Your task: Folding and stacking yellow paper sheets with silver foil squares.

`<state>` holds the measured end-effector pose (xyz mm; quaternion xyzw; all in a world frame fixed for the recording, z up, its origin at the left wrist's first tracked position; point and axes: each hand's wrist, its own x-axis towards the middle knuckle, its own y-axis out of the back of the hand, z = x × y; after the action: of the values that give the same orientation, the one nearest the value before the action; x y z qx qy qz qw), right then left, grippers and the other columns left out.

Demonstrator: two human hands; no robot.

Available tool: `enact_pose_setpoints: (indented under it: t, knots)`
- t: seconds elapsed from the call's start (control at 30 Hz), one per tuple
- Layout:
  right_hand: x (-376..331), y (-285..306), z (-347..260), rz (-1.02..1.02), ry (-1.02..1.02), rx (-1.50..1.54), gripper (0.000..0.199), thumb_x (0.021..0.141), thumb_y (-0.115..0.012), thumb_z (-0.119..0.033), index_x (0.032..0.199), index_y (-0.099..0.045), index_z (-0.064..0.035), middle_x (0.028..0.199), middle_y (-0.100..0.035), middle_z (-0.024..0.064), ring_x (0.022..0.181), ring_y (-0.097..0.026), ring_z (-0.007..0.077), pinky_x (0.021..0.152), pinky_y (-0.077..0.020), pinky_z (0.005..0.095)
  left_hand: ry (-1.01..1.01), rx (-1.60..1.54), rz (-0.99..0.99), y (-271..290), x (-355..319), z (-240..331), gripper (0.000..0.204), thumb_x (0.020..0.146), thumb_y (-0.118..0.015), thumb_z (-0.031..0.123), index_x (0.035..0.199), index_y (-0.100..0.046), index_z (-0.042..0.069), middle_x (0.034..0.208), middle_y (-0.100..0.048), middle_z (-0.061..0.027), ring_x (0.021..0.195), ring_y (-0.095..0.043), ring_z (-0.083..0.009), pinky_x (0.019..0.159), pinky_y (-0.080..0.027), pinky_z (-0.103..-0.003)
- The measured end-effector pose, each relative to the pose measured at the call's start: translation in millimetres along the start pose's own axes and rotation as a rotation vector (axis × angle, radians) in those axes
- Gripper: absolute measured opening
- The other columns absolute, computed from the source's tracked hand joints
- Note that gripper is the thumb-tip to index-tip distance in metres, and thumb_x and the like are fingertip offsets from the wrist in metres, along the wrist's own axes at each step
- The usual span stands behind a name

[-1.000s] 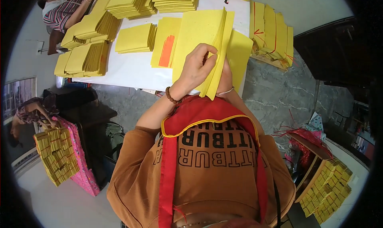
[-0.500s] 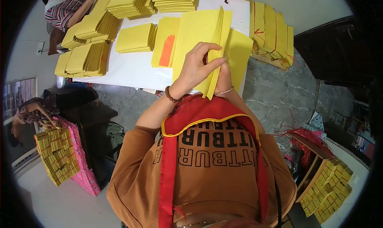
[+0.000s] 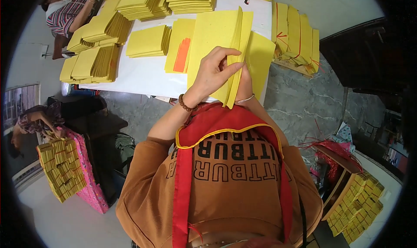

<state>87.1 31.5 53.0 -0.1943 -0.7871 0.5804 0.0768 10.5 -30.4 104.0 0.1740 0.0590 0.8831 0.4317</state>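
Since its fold might otherwise spring open, the paper at twelve o'clock is pinched by the left hand; the grip of the right hand, half hidden, cannot be told.

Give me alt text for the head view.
The wearer's left hand grips folded yellow paper, right hand partly hidden behind it, over a white table. Yellow paper stacks and someone in striped clothing appear at upper left.
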Motion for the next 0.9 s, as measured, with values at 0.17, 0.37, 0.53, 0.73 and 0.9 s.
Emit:
enact_pose_setpoints:
  t: [0.17,0.37,0.53,0.73,0.9]
  knots:
    - [1,8,2,-0.064,0.004,-0.018,0.038,0.09,-0.031,-0.037,0.113,-0.043,-0.0092,0.1,-0.051,0.0039,0.091,-0.051,0.0131,0.078,-0.043,0.0263,0.02,-0.072,0.009,-2,-1,-6,0.026,0.069,-0.068,0.014,0.09,-0.058,0.003,0.068,-0.045,-0.002,0.054,-0.039,-0.0082,0.048,-0.034,-0.021]
    - [0,-2,1,0.043,-0.012,-0.024,0.038,0.09,-0.031,-0.038,0.111,-0.044,-0.0093,0.098,-0.052,0.0033,0.089,-0.052,0.0129,0.076,-0.0438,0.0257,0.034,-0.13,0.009,-3,-1,-12,0.028,0.068,-0.069,0.015,0.091,-0.057,0.003,0.068,-0.045,-0.0011,0.054,-0.038,-0.0076,0.048,-0.034,-0.02]
    - [3,4,0,-0.048,-0.025,-0.002,0.039,0.09,-0.03,-0.04,0.109,-0.044,-0.0092,0.094,-0.053,0.003,0.085,-0.053,0.0127,0.073,-0.0452,0.0256,0.026,-0.175,-0.006,-1,0,-15,0.028,0.068,-0.068,0.014,0.092,-0.057,0.003,0.069,-0.044,-0.0006,0.054,-0.037,-0.0072,0.048,-0.033,-0.02]
    - [2,-8,-2,0.068,-0.054,-0.025,0.04,0.09,-0.028,-0.041,0.108,-0.045,-0.0096,0.091,-0.053,0.0029,0.083,-0.053,0.0125,0.072,-0.0453,0.0257,0.036,-0.205,-0.014,1,-1,-18,0.024,0.071,-0.065,0.011,0.092,-0.057,0.004,0.068,-0.043,-0.0007,0.055,-0.037,-0.0073,0.049,-0.033,-0.02]
    - [2,-14,-1,0.105,-0.052,-0.025,0.04,0.09,-0.029,-0.041,0.107,-0.045,-0.0095,0.092,-0.053,0.0035,0.083,-0.054,0.0134,0.072,-0.0456,0.0264,0.069,-0.174,0.013,1,-1,-15,0.018,0.072,-0.06,0.007,0.09,-0.056,0.003,0.067,-0.043,-0.0028,0.054,-0.039,-0.009,0.048,-0.034,-0.022]
